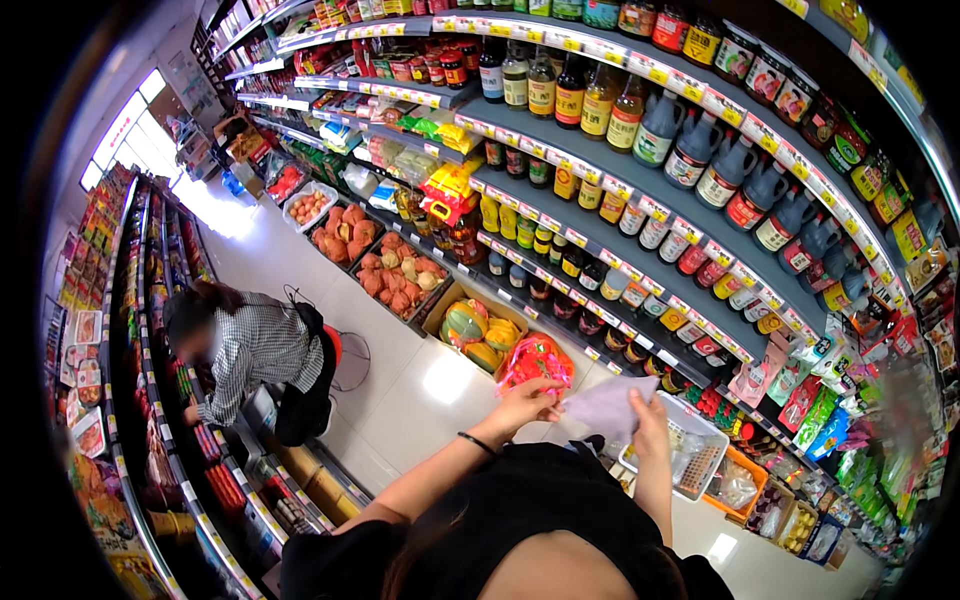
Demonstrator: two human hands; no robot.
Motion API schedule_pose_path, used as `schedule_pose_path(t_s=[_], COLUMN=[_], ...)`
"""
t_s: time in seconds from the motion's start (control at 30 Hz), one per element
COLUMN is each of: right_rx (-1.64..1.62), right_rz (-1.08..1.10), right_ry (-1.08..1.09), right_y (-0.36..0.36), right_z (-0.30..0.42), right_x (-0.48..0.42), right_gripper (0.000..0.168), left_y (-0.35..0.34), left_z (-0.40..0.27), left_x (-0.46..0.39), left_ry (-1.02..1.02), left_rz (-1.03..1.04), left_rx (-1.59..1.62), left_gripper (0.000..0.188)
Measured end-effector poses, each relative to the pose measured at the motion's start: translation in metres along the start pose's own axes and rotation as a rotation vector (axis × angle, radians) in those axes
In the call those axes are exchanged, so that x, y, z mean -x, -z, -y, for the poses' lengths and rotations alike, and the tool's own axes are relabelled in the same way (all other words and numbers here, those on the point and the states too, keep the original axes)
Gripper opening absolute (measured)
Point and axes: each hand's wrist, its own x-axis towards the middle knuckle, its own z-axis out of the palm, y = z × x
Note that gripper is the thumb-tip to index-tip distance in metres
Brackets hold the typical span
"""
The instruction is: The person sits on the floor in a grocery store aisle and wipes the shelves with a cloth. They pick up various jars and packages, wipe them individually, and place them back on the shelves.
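Observation:
A pale lilac cloth (609, 409) is stretched between my two hands in front of my chest. My left hand (531, 405), with a dark band on its wrist, pinches the cloth's left end between thumb and fingers. At the opposite side, my right hand (649, 421) grips the cloth with the thumb on top. Just beyond my left hand sits a red basket (536, 360) with pink ribbon. A white plastic basket (709, 469) holding clear bags stands on the floor beside my right hand.
Shelves (585, 161) of sauce bottles and jars curve ahead and right. Along their foot stand a carton of squashes (480, 334), crates of onions (401, 277) and an orange crate (739, 484). At left, a person (259, 345) in a checked shirt reaches into another shelf (165, 442).

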Motion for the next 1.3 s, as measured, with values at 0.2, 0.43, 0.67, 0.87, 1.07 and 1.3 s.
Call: schedule_pose_path(t_s=[0.2,0.43,0.67,0.87,1.07,1.3], right_rx=[-0.134,0.077,0.148,0.248,0.509,0.633], right_rz=[-0.267,-0.383,-0.511,-0.636,-0.764,-0.59], right_ry=[0.439,0.793,0.83,0.708,0.755,0.877], right_y=[0.032,0.053,0.085,0.097,0.02,-0.089], right_z=[0.031,0.136,0.18,0.159,0.132,0.105], right_x=[-0.058,-0.144,-0.27,-0.345,-0.346,-0.354], right_gripper=[0.043,0.04,0.037,0.041,0.041,0.032], left_y=[0.104,0.184,0.179,0.145,0.141,0.127], left_z=[0.026,0.064,0.08,0.064,0.047,0.019], left_x=[0.058,0.124,0.148,0.136,0.114,0.089], left_ry=[-0.021,-0.067,-0.076,0.016,-0.002,-0.037], left_rz=[-0.303,-0.641,-0.78,-0.79,-0.794,-0.821], left_rx=[0.177,0.442,0.619,0.67,0.62,0.576], left_gripper=[0.028,0.029,0.036,0.035,0.031,0.031])
